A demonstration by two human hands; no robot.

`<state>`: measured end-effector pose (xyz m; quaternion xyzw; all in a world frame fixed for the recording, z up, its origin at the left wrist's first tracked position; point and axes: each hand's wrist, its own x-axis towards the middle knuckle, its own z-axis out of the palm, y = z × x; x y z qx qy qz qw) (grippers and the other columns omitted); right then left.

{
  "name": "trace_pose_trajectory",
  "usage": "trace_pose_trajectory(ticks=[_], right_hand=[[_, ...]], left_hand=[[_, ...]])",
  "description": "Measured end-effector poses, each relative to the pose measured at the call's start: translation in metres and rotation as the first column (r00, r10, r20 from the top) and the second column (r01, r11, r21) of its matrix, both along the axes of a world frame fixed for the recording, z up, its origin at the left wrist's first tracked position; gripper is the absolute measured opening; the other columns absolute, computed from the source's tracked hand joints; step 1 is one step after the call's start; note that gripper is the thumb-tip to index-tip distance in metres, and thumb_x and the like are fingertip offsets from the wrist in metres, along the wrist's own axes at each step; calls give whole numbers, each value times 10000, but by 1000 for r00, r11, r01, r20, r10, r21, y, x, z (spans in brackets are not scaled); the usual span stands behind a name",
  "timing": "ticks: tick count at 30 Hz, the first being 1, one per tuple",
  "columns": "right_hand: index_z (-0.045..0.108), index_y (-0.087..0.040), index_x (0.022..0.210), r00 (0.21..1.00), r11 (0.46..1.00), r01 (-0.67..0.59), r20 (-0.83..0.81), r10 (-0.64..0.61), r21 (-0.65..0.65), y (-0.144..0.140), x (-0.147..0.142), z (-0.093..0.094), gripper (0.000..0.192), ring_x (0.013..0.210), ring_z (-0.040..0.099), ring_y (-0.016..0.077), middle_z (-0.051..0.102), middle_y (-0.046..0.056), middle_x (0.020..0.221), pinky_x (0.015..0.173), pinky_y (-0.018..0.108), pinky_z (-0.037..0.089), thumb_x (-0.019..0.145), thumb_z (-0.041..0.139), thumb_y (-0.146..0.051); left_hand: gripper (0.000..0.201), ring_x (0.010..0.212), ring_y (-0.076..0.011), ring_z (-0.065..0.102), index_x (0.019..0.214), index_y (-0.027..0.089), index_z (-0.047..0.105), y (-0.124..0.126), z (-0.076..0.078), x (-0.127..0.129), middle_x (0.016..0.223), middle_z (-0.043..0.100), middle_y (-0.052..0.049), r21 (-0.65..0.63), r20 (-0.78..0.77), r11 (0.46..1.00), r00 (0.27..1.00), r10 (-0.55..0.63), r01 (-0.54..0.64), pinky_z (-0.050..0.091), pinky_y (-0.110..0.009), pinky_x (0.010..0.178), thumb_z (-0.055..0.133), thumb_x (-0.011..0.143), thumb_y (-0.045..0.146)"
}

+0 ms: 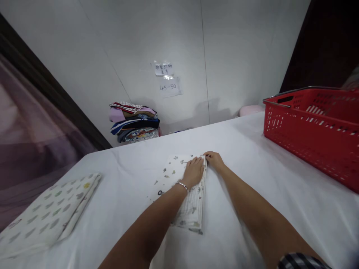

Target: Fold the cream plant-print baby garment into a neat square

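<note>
Mid-table, cloth [179, 175] lies folded into long strip on white table [252, 194]. My left hand [193, 172] flat on it, fingers spread, pressing fold. My right hand [214, 160] pinches far right corner. I judge fold being smoothed; next move calls for keeping edges aligned. Red basket [311, 130] right; folded pile [47, 213] left.

- Two hands on the table: left hand [193, 171], right hand [213, 159]
- Two folded printed cloths: a leaf-print cloth [187, 194] under the hands, a spotted cloth [47, 215] at the left edge
- One red basket [311, 136]
- One pile of folded clothes [134, 122] (pieces too bunched to count)
- Two paper notes [167, 78] on the wall
- One bracelet [182, 185]
</note>
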<state>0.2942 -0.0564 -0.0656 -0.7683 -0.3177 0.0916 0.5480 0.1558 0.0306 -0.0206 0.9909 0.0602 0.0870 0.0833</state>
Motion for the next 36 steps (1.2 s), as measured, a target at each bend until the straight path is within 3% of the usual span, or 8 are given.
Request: trace_pose_trajectory(ticks=[6,9,12,19,24,29,32,36], right_hand=[[679,-150,991,998,996,49,51,-45,-78,-13,-3,23,361,924,612,204,685,73,970,888,359,450,693,476,-177],[621,-162,1137,989,995,59,136,-48,-81,-7,-30,36,428,1174,486,207,575,85,1233,1039,381,325,745,448,-174],[547,-164,1240,954,983,-58,281,106,-174,14,-73,47,446,1289,360,204,459,87,1362,1087,374,247,815,457,-268],[391,-69,1349,928,798,-29,279,245,-602,40,-109,50,641,1348,203,322,268,189,1457,1066,462,178,861,415,-484],[359,-71,1367,878,773,66,404,255,-631,38,-113,39,652,1363,141,317,233,185,1472,1077,451,93,879,353,-504],[343,-73,1376,900,731,33,338,275,-682,39,-111,46,679,1363,141,318,208,184,1481,1069,458,111,876,335,-532],[306,-60,1394,918,730,109,350,187,-675,34,-103,47,722,1373,91,319,168,195,1489,1071,473,79,874,313,-561],[285,-47,1401,926,741,165,361,111,-651,25,-98,38,735,1379,51,306,153,186,1494,1076,480,56,879,283,-563]], left_hand=[[382,1339,-227,262,1264,207,451,-4,20,-28,1431,370,-70,-41,-59,999,998,-6,4,224,-482,1075,315,915,283],[379,1348,-236,241,1248,211,473,-10,26,-55,1443,347,-77,-60,-67,998,998,-18,14,198,-495,1084,352,901,303],[393,1312,-258,301,1244,178,492,-23,24,-74,1380,431,-111,-73,-43,997,999,-5,2,215,-496,1073,365,892,297],[388,1277,-246,348,1221,154,508,-39,19,-110,1306,501,-115,-128,-16,992,1000,15,-17,248,-438,1069,349,897,296],[476,1332,-223,270,1350,182,363,-37,14,-142,1394,415,-82,-126,-22,991,999,-39,36,197,-418,1101,321,918,378],[334,1211,-227,434,1120,210,579,-23,31,-138,1253,547,-77,-144,-24,986,996,-90,86,304,-390,1038,374,904,361],[329,1253,-257,390,1123,232,584,10,41,-134,1311,506,-82,-86,20,994,997,72,-70,241,-453,1065,406,895,387],[474,1316,-285,300,1315,244,426,57,30,-137,1466,304,-88,-53,-98,927,925,366,-372,273,-479,1031,396,884,440]])
